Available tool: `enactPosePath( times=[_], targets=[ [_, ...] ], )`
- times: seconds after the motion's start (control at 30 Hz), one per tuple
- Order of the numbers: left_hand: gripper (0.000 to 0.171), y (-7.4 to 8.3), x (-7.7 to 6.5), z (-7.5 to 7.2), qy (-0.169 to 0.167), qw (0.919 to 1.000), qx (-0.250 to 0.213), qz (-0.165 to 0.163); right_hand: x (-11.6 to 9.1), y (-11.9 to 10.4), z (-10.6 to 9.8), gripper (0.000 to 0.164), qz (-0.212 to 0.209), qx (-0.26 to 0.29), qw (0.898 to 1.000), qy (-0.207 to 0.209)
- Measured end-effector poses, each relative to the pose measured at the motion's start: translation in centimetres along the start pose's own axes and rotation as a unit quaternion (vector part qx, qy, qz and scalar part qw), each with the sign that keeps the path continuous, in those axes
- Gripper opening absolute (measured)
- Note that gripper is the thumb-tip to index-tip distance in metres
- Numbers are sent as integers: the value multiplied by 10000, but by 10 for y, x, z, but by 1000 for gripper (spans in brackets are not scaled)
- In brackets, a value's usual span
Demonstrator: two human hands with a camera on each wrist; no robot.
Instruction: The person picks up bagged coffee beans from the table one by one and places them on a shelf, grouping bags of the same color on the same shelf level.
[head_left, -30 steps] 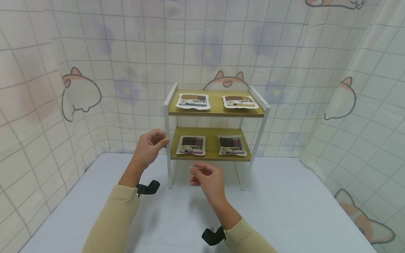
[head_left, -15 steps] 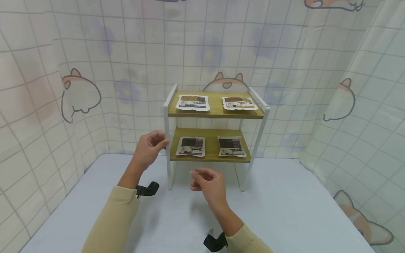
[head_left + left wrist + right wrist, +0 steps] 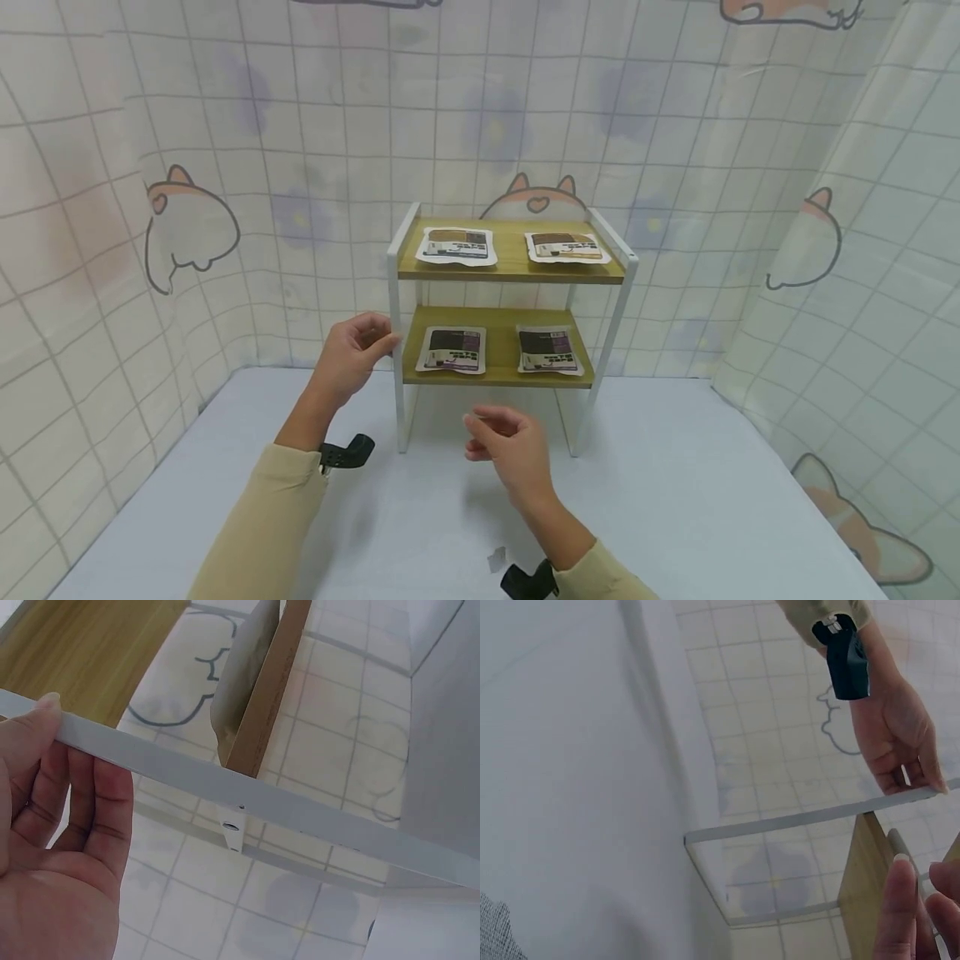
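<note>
A small two-tier shelf rack [image 3: 501,321] with wooden boards and a white frame stands on the table. My left hand [image 3: 352,346] pinches its left front post [image 3: 322,817], thumb on one side and fingers behind. On the top board lie two white-edged packets, the left packet [image 3: 457,247] with blue print and the right packet [image 3: 567,247] with yellow. Below them lie a dark-labelled left pouch [image 3: 452,350] and a similar right pouch [image 3: 549,350]. My right hand [image 3: 519,454] hovers in front of the rack under the lower board, fingers loosely bent, holding nothing.
A white cloth covers the table [image 3: 675,500]. Grid-patterned curtain [image 3: 315,125] with cartoon animals hangs close behind and at both sides. A small translucent scrap [image 3: 497,559] lies near my right wrist's black camera [image 3: 528,581].
My right hand has drawn slightly back and to the right, away from the lower board, uncovering the scrap on the table. My left hand stays on the post; the rack and packets keep their places.
</note>
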State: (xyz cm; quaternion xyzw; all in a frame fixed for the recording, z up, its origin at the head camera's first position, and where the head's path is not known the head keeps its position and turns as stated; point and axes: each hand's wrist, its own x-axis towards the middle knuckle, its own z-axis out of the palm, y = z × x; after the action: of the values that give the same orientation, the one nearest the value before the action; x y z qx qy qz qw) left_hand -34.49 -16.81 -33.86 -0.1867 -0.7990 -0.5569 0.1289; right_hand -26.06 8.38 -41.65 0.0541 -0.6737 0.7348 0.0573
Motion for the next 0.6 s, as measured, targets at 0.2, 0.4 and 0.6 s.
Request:
enactPosePath(
  times=[0.2, 0.4, 0.6],
  targets=[
    [26, 1, -3, 1, 81, 10000, -13, -31, -2, 1, -11, 32, -10, -159, 9999, 1],
    [29, 2, -6, 4, 185, 9998, 117, -15, -3, -2, -26, 30, -62, -332, 9994, -105],
    [25, 2, -12, 6, 229, 9990, 387, 35, 1, -12, -41, 30, -346, -396, 9986, 111]
  ],
)
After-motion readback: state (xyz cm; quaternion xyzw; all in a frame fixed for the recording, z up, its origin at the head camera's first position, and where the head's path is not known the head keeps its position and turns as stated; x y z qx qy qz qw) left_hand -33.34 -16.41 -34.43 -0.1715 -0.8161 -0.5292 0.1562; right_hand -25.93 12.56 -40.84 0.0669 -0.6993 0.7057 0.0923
